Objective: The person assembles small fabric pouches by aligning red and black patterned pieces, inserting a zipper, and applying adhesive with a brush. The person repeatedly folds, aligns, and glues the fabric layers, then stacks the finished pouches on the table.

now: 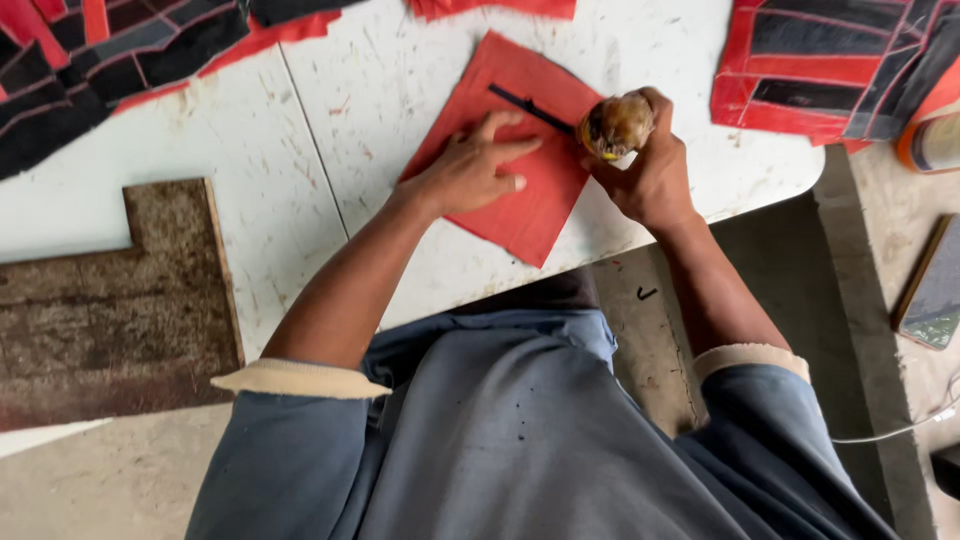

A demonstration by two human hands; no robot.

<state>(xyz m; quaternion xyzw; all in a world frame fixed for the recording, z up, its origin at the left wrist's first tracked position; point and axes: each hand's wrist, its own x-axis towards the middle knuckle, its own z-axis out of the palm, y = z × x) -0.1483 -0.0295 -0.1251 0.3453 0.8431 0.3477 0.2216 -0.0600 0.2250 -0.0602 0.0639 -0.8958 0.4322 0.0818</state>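
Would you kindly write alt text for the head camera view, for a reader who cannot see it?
The left hand presses flat on a red fabric square on a scuffed white table, while the right hand grips a brownish bottle whose thin dark tip rests on the cloth. Red-and-black patchwork pieces lie around the table's edges.

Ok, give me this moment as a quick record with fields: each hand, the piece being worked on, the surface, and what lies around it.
left hand: left hand pressed flat on the red fabric square
right hand: right hand gripping a grimy brown bottle, its tip at the fabric
mark: black line on the fabric near the bottle tip
surface: scuffed white table
left of work: brown notched board
far corners: red-and-black patchwork pieces
right edge: flat dark device on the floor
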